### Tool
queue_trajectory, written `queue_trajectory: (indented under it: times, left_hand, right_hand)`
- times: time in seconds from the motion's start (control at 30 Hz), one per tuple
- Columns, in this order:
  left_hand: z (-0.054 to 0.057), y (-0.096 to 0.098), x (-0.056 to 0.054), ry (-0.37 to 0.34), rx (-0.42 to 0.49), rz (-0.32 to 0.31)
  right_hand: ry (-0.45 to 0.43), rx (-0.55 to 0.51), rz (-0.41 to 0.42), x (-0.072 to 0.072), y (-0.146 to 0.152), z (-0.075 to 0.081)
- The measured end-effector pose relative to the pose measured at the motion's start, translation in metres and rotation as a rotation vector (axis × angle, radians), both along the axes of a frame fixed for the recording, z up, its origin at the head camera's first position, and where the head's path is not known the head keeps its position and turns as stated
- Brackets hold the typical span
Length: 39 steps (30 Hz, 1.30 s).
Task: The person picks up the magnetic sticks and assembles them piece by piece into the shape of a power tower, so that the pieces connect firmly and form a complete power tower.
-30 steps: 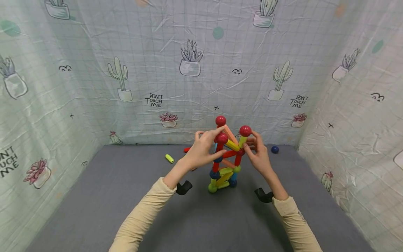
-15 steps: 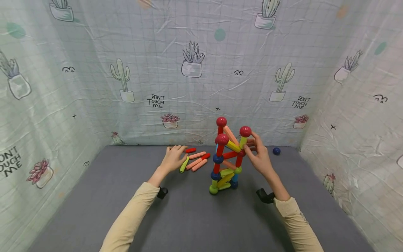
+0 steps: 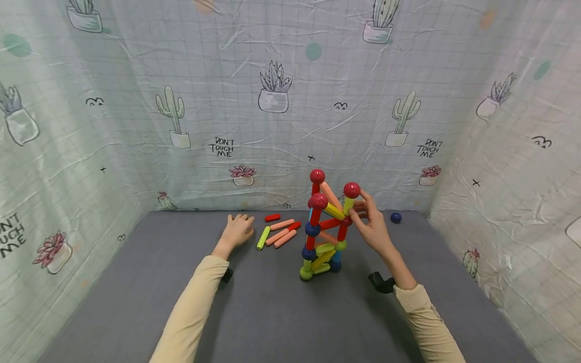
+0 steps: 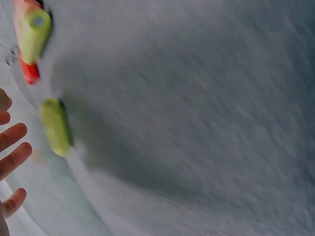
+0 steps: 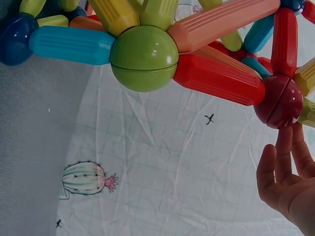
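A tower of magnetic building sticks and balls [image 3: 326,222] stands upright on the table, with red balls at its top. My right hand [image 3: 374,227] holds its upper right part, thumb and fingers about the yellow-green stick [image 3: 348,206] under a red ball [image 3: 351,190]. In the right wrist view, fingertips touch a lower red ball [image 5: 279,101]. My left hand [image 3: 237,232] is left of the loose sticks, fingers spread and holding nothing visible. The left wrist view shows a yellow-green stick [image 4: 55,127] close to those fingers; in the head view the hand hides it.
Several loose sticks lie left of the tower: a yellow-green stick [image 3: 263,238], a short red stick [image 3: 272,218] and salmon sticks [image 3: 285,239]. A blue ball [image 3: 396,218] rests at the back right. A patterned cloth [image 3: 290,136] surrounds the grey table [image 3: 281,317].
My left hand has left the tower's top and moved left and down, past the loose sticks to their left side. The right hand has stayed on the tower.
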<state>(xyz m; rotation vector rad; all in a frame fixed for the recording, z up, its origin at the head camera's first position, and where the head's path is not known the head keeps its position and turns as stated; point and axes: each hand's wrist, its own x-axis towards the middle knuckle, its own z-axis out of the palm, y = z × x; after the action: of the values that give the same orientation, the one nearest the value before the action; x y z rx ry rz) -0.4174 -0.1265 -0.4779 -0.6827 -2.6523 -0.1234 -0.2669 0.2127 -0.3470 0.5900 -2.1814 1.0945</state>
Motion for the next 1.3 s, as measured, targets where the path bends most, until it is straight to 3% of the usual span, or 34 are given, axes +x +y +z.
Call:
queue_trajectory:
  times: [0.23, 0.37, 0.5, 0.63, 0.83, 1.1, 1.3]
  left_hand:
    - [-0.007, -0.02, -0.001, -0.046, -0.052, 0.032]
    - [-0.008, -0.025, 0.001, -0.095, -0.11, 0.044]
    - [-0.008, -0.026, 0.002, -0.091, -0.181, 0.038]
    - [-0.009, -0.025, 0.003, -0.044, -0.263, -0.011]
    - [-0.009, -0.023, 0.004, -0.001, -0.289, -0.058]
    - [-0.013, -0.007, 0.007, 0.143, -0.373, -0.235]
    - [-0.01, 0.008, 0.011, 0.104, -0.431, -0.253]
  right_hand:
    - [0.013, 0.0, 0.004, 0.0, -0.001, 0.0]
    - [0.019, 0.006, 0.005, 0.0, 0.0, 0.0]
    - [0.007, 0.01, -0.005, -0.001, 0.001, 0.0]
    - [0.004, 0.008, 0.002, -0.001, 0.002, 0.0]
    - [0.01, 0.011, 0.008, -0.002, 0.002, -0.001]
    - [0.001, 0.014, -0.006, -0.002, 0.002, 0.0]
    - [0.008, 0.011, -0.002, -0.002, 0.002, -0.001]
